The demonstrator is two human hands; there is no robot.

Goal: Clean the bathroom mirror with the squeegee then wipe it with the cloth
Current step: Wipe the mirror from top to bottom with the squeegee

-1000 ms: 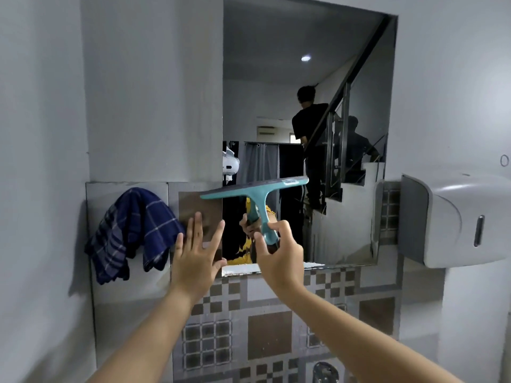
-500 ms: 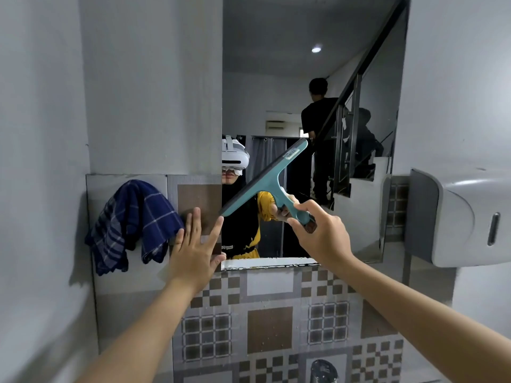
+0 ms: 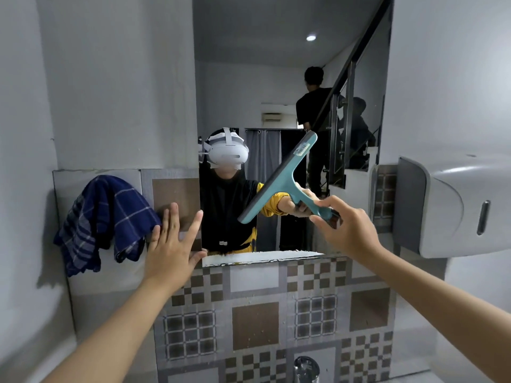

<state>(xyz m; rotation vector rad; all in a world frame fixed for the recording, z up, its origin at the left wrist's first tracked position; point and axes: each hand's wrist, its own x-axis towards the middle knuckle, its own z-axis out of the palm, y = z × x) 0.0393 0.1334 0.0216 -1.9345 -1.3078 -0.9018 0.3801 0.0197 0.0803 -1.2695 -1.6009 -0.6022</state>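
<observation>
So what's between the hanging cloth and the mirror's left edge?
In the head view, the open left hand lies flat on the tiled wall between cloth and mirror.

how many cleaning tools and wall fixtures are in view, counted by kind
squeegee, held in the right hand: 1
cloth, hanging on the wall: 1
mirror: 1
wall dispenser: 1
total: 4

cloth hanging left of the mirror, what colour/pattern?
Dark navy blue cloth with a thin white check and stripes, clearest in the head view.
</observation>
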